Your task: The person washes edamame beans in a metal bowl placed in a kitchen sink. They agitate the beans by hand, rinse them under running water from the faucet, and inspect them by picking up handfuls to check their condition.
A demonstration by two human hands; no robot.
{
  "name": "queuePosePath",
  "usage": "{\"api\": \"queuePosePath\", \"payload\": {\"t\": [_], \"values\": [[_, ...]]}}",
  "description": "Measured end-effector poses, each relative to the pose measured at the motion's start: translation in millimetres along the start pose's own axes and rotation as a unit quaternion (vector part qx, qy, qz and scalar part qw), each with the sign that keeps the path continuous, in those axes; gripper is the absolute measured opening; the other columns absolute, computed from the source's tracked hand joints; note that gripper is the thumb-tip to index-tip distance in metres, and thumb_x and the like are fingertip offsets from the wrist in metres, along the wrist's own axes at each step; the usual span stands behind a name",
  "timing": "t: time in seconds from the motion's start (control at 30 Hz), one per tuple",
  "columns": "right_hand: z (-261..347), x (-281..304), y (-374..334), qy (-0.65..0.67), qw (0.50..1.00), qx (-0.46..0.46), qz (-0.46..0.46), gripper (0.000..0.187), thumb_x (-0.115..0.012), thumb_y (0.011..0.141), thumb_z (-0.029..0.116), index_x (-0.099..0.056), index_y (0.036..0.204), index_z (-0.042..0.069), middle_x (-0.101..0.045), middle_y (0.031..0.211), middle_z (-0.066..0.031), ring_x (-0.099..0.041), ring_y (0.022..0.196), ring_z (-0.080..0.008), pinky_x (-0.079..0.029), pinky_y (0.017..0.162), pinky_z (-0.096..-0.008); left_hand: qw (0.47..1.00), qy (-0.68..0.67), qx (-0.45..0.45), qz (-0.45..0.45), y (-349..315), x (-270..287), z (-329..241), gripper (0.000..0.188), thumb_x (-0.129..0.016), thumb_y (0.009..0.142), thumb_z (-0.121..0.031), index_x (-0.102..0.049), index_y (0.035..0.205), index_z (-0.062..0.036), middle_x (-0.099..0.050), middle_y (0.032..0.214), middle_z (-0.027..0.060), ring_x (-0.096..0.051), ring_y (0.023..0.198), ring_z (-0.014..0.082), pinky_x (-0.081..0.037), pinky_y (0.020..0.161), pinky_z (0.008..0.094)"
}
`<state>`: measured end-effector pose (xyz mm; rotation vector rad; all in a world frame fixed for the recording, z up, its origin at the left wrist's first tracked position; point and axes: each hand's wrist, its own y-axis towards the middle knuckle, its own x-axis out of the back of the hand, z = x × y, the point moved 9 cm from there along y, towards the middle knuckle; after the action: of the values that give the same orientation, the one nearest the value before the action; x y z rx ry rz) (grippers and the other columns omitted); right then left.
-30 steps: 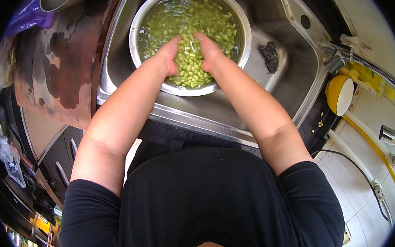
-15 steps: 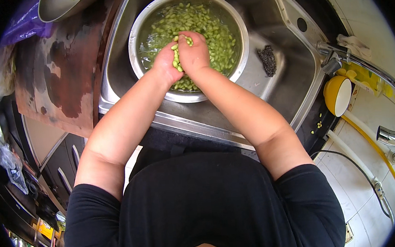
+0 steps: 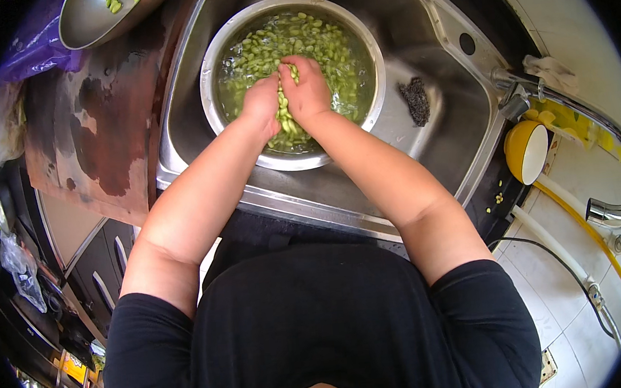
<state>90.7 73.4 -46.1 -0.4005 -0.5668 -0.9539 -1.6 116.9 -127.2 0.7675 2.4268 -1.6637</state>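
Shelled green soybeans (image 3: 332, 54) lie in water in a round metal basin (image 3: 209, 92), which stands in the left part of the sink. Over the basin's middle, my left hand (image 3: 261, 104) and my right hand (image 3: 305, 88) are cupped close together, side by side. Beans are pressed in the narrow gap between the palms, and some show below the thumbs. The fingertips of my left hand are partly hidden behind the beans and my right hand.
The steel sink (image 3: 460, 146) holds a dark scouring pad (image 3: 414, 102) right of the basin. A faucet (image 3: 588, 110) and a yellow bowl (image 3: 519, 152) are at the right. At left lies a wet brown board (image 3: 112, 129), with a metal pan (image 3: 86, 29) behind it.
Both hands have moved slightly down and closed nearer together over the beans. Fewer beans show between them, and the beans in the basin have shifted. The whole view has moved a little.
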Motion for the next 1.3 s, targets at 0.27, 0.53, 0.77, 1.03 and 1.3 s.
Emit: {"api": "queuePosePath", "payload": {"t": [0.27, 0.53, 0.77, 1.03, 1.3], "values": [[-22.6, 5.0, 7.5, -0.007, 0.995, -0.087, 0.041, 0.033, -0.051, 0.082, 0.04, -0.061, 0.087, 0.008, -0.062, 0.083, -0.0167, -0.058, 0.08, -0.0352, -0.045, 0.071, -0.0399, 0.967, 0.206, -0.096, -0.112, -12.4, 7.2, -28.3, 0.035, -0.044, 0.088, -0.035, -0.054, 0.089, -0.0013, -0.049, 0.065, 0.0077, -0.043, 0.056, 0.0159, -0.034, 0.046, 0.0329], [-56.7, -2.3, 5.6, 0.201, 0.946, -0.239, 0.089, 0.035, -0.046, 0.086, 0.039, -0.058, 0.085, 0.006, -0.059, 0.069, -0.0115, -0.059, 0.065, -0.0215, -0.044, 0.055, -0.0331, 0.996, 0.059, 0.008, -0.062, -20.1, 4.3, -24.5, 0.029, -0.039, 0.092, -0.033, -0.053, 0.087, -0.0077, -0.053, 0.072, 0.0052, -0.046, 0.056, 0.0136, -0.038, 0.045, 0.0257], [-33.6, 8.7, -2.4, 0.36, 0.897, -0.237, 0.101, 0.016, -0.049, 0.087, 0.016, -0.053, 0.098, 0.005, -0.057, 0.078, -0.0057, -0.055, 0.056, -0.0117, -0.036, 0.04, -0.021, 0.995, 0.072, -0.065, 0.022, -11.7, -8.7, -34.8, 0.017, -0.043, 0.09, -0.016, -0.054, 0.096, -0.0043, -0.056, 0.079, 0.0054, -0.047, 0.056, 0.0128, -0.038, 0.043, 0.026], [-25.4, 21.4, -2.0, 0.317, 0.92, -0.192, 0.127, 0.028, -0.053, 0.086, 0.027, -0.057, 0.102, 0.005, -0.059, 0.095, -0.0072, -0.055, 0.083, -0.0152, -0.043, 0.069, -0.0263, 0.978, 0.188, -0.095, 0.006, -23.8, -12.0, -47.9, 0.024, -0.051, 0.087, -0.032, -0.054, 0.092, -0.0091, -0.053, 0.077, 0.0004, -0.046, 0.063, 0.0093, -0.037, 0.057, 0.0238], [-16.7, 61.5, -17.9, 0.184, 0.915, -0.224, 0.283, 0.056, -0.038, 0.089, 0.047, -0.038, 0.13, 0.01, -0.032, 0.135, -0.0139, -0.038, 0.119, -0.028, -0.043, 0.087, -0.0378, 0.979, 0.189, -0.035, 0.061, -69.9, -23.8, -62.7, 0.066, -0.034, 0.087, -0.053, -0.019, 0.138, -0.0143, -0.003, 0.146, 0.0098, -0.008, 0.13, 0.0406, -0.015, 0.099, 0.0593]]}}
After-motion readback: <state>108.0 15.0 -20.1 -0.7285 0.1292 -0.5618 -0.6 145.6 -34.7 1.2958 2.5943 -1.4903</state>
